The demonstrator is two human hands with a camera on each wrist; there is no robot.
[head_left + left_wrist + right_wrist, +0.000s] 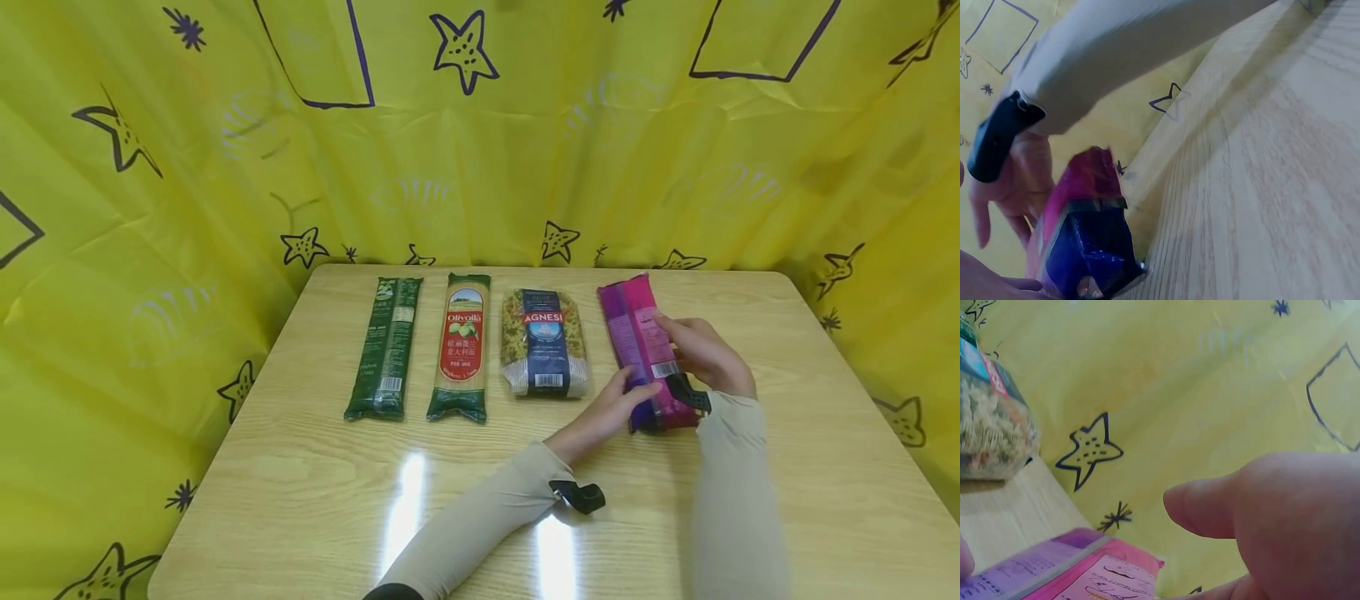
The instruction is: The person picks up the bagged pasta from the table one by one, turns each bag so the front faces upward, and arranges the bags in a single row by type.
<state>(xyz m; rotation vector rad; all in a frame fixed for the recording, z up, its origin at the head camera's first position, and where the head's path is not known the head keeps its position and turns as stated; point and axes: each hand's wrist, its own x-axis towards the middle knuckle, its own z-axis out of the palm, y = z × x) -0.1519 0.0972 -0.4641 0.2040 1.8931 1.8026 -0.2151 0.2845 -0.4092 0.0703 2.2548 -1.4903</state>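
Observation:
A pink and purple packet (634, 333) with a barcode lies slightly slanted at the right of the row, at the back of the table. My left hand (603, 414) touches its lower left part, the thumb stretched over the front and the fingers along the left edge. Beside the right edge is my right hand (705, 354), its thumb extended near the upper front. In the right wrist view that thumb (1204, 506) stands apart from the packet (1085, 569). The left wrist view shows the packet's dark blue end (1094, 250) close to the tabletop; part of the left hand is cut off there.
Left of the packet lie a bag of AGNESI pasta (545, 342), an Olivoilà spaghetti pack (460, 346) and a dark green pack (385, 350), side by side. The wooden table (300, 500) meets a yellow patterned curtain (480, 167) behind.

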